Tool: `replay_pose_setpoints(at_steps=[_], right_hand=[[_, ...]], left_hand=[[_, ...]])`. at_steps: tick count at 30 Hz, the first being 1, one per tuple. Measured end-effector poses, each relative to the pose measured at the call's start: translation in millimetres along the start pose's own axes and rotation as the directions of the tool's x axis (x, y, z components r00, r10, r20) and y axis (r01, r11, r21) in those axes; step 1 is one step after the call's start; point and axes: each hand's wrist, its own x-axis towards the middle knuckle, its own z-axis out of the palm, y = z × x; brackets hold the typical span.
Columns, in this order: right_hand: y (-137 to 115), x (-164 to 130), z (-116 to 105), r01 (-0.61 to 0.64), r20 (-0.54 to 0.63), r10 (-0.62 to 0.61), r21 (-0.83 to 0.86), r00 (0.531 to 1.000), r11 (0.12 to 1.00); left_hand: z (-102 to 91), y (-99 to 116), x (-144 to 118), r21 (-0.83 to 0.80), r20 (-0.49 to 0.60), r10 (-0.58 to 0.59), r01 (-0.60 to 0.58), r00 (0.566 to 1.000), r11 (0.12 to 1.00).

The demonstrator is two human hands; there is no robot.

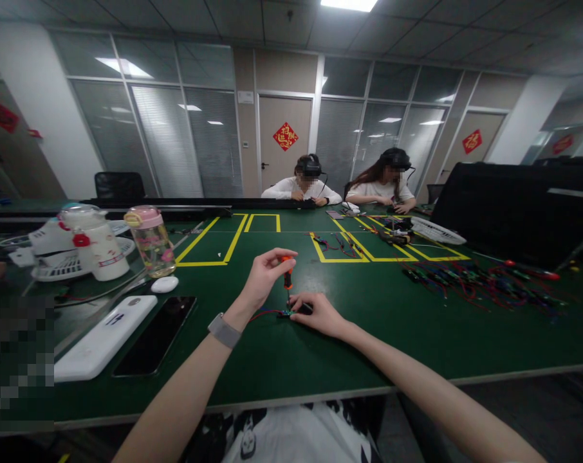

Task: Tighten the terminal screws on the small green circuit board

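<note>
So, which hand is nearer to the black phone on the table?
Left. The left hand holds a small screwdriver upright, a little to the right of the black phone. The right hand rests farther right, on a small part.

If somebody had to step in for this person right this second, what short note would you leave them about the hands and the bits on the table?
Left hand: pinches the orange-handled screwdriver upright, tip down on the small part.
Right hand: steadies that part flat on the green table; a red wire trails from it.
Done: tool set on the part.
Left: cannot tell how far the screw is; more wires lie to the right.
</note>
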Motion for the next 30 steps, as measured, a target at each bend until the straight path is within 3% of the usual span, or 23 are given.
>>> replay_pose_setpoints(at_steps=[6, 15, 18, 23, 27, 30], right_hand=[[-0.3, 0.2, -0.2, 0.002, 0.002, -0.002, 0.008, 1.0, 1.0], [-3.3, 0.1, -1.0, -0.002, 0.005, 0.001, 0.009, 1.0, 1.0], [-2.8, 0.0, -0.8, -0.001, 0.0, 0.001, 0.008, 1.0, 1.0], [0.3, -0.1, 0.2, -0.003, -0.002, 0.003, 0.0, 1.0, 1.0], [1.2, 0.5, -0.1, 0.0, 0.009, 0.0, -0.01, 1.0, 1.0], [-0.4, 0.8, -1.9, -0.001, 0.023, 0.001, -0.011, 1.0, 1.0]], left_hand=[[-0.6, 2.9, 1.6, 0.18, -0.021, 0.129, -0.123, 0.991, 0.976], [0.7, 5.0, -0.4, 0.009, 0.052, 0.06, -0.06, 0.997, 0.998], [1.3, 5.3, -1.2, 0.112, 0.032, 0.104, -0.107, 0.994, 0.988], [0.8, 3.6, -2.3, 0.345, -0.017, 0.273, -0.251, 0.962, 0.905], [2.4, 5.1, -5.1, 0.428, 0.073, 0.331, -0.329, 0.941, 0.842], [3.8, 4.7, -6.1, 0.335, 0.153, 0.282, -0.319, 0.947, 0.887]])
